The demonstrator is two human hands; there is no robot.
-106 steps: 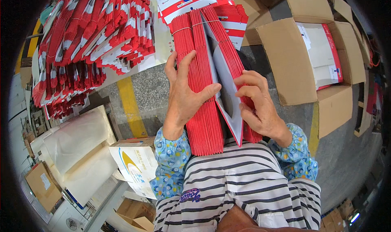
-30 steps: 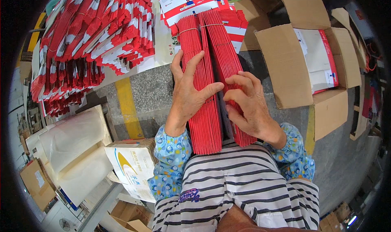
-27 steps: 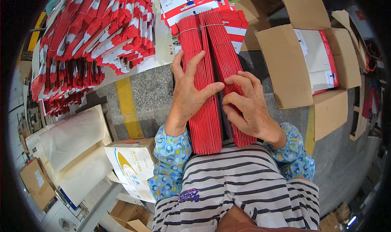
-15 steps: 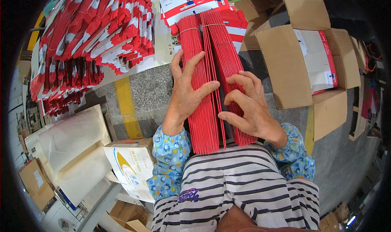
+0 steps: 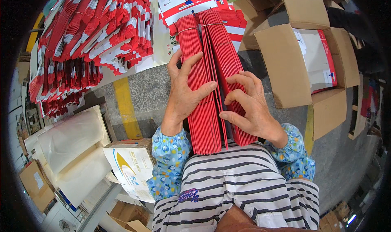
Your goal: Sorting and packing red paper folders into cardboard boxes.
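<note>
Two long bundles of thin red folded card stand edge-up against my striped shirt, each with a band round its far end. My left hand [image 5: 181,91] lies over the left bundle [image 5: 197,73], fingers spread and thumb reaching toward the gap. Over the right bundle [image 5: 222,44] my right hand [image 5: 252,105] is bent, with thumb and fingers apart. Its thumb tip is beside a few loose red sheets [image 5: 216,87] standing between the bundles. Neither hand is closed round anything; the fingertips' exact contact is hard to tell.
A big heap of red and white folded cards [image 5: 102,32] covers the table at far left. Flat red and white printed cards [image 5: 183,4] lie beyond the bundles. An open cardboard box [image 5: 285,69] at right holds similar printed pieces. Wrapped white stacks [image 5: 128,167] stand at lower left.
My hands stay over the bundles, with only a slight shift of the right thumb. A dark shape has come into view beyond the cardboard box at upper right.
</note>
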